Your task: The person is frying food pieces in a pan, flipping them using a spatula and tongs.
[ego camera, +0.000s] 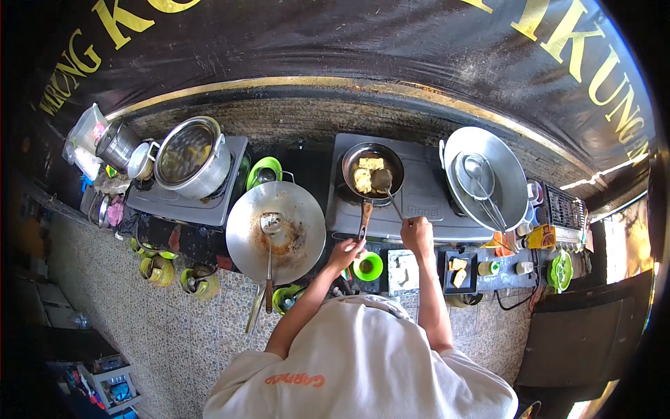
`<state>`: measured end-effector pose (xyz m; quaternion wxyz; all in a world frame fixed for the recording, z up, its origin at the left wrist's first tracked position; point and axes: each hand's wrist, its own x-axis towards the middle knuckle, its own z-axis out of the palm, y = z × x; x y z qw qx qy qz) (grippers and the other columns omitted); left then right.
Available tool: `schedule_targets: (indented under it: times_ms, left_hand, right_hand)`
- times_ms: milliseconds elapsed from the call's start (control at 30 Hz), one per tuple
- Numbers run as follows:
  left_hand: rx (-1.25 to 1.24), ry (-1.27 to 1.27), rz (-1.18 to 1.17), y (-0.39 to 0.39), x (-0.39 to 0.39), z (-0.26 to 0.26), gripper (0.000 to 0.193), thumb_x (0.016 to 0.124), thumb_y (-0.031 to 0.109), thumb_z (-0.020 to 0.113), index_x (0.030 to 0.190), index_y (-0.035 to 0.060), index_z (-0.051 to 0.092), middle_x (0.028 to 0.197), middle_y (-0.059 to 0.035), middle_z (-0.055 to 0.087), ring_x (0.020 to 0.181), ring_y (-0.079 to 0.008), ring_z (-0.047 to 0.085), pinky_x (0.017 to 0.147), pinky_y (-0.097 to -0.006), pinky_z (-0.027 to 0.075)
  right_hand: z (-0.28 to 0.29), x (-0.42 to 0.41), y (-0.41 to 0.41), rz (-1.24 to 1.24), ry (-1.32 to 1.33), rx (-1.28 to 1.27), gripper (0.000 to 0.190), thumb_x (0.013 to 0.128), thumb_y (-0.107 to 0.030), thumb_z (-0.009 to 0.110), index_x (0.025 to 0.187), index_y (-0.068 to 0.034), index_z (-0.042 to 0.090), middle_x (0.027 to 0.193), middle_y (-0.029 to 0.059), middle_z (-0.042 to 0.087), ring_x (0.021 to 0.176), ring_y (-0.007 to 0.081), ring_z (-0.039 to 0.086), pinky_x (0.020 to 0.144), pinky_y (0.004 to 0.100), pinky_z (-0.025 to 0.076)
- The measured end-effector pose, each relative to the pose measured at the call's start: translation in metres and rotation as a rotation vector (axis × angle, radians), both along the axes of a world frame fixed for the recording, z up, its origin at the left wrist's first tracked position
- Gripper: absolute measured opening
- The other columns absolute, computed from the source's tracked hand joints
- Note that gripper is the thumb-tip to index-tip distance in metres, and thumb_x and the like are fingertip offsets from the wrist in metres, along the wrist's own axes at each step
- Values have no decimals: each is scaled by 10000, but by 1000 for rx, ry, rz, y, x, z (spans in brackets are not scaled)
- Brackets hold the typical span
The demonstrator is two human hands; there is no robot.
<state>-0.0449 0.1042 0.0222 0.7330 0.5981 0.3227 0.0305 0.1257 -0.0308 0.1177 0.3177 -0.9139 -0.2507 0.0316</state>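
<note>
My left hand (345, 255) has its fingers around the end of the wooden handle of a small dark frying pan (348, 175). In the pan lie pieces of yellowish, battered-looking food (363, 179) in what looks like oil. My right hand (417, 236) grips the metal handle of a turner (382, 180), whose rounded head rests in the pan against the food. Beneath the pan is a gas stove (419, 167) with a grey top. Just below my left hand stands a bright green bowl (368, 267).
Left of the pan sits a large wok (246, 225) with a ladle in it. Further left, a big pot (209, 178) of dark liquid stands on another stove. A wide metal basin (505, 162) holds strainers at right. Fried pieces lie on a black tray (449, 275) beside a white tray (396, 285).
</note>
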Motion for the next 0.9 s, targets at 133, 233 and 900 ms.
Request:
schedule_targets:
  times_ms: [133,233,900]
  left_hand:
    - [-6,-3,-13,0,1,-3,392,929,367,635,1112,22,667,945,-65,721,805,-112,662,720,-241,519]
    - [-61,11,-1,1,1,-10,400,929,380,633,1126,34,664,958,-68,719,819,-116,663,735,-242,517]
    - [-50,13,-22,-2,3,-7,408,929,377,637,1132,24,654,941,-61,706,852,-112,659,737,-237,522]
  right_hand:
    - [-8,9,-7,8,77,-1,271,887,-154,570,753,51,684,567,213,620,504,320,657,537,403,531]
    - [7,7,-9,-21,311,55,268,898,-164,572,793,48,699,512,127,594,437,198,616,462,337,493]
    - [3,5,-12,9,-11,44,238,873,-195,615,853,19,718,688,215,662,593,307,683,607,383,528]
